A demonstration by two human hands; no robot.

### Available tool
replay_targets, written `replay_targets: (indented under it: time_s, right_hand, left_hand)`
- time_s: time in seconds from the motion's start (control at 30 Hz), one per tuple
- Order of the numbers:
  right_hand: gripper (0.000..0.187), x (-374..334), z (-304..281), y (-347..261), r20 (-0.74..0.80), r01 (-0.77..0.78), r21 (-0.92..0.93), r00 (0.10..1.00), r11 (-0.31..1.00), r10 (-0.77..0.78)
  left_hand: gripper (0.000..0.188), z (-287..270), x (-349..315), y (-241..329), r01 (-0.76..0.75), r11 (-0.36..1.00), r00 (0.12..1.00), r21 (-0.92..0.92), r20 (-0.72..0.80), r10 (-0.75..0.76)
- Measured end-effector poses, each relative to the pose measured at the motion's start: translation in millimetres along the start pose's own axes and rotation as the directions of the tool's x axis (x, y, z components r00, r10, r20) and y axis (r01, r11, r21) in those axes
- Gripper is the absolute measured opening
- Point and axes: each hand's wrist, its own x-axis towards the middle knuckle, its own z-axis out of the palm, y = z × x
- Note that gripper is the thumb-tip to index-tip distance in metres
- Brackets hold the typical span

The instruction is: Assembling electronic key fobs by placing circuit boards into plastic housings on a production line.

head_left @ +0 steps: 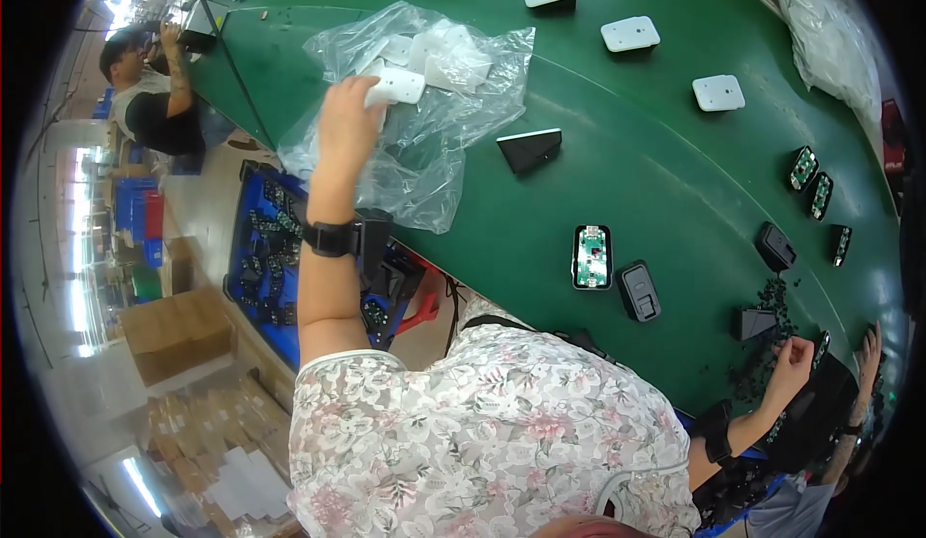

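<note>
My left hand (345,123) pinches a white rectangular plastic cover (397,86), flat with rounded corners, just above the crumpled clear bag (424,143) on the green counter (627,172); my right hand (791,360) curls closed over small black parts (772,297).

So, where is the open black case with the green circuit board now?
In the head view, the open black case lies on the green belt, right of centre, just left of a closed black case.

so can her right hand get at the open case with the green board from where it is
Probably yes. The right hand rests on the belt by a pile of small black parts, and the open case lies nearer her, with only bare belt between.
</note>
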Motion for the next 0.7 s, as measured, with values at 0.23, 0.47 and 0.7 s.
replay_targets:
  time_s: [0.23, 0.47, 0.7]
  right_hand:
    - [0.009, 7, -13, 11, -0.079, -0.039, -0.057, 0.996, 0.998, 0.034]
    - [0.018, -3, -10, -16, -0.312, 0.173, 0.234, 0.945, 0.957, -0.095]
    - [0.01, -33, 43, -150, -0.19, 0.327, 0.619, 0.945, 0.714, -0.268]
  left_hand:
    - [0.038, 35, 14, 32, 0.12, 0.964, 0.993, 0.236, -0.019, -0.119]
    - [0.024, -5, 26, 33, 0.094, 0.991, 0.909, -0.094, -0.399, -0.124]
    - [0.021, -35, 16, 183, 0.272, 0.284, 0.953, -0.92, 0.298, 0.052]
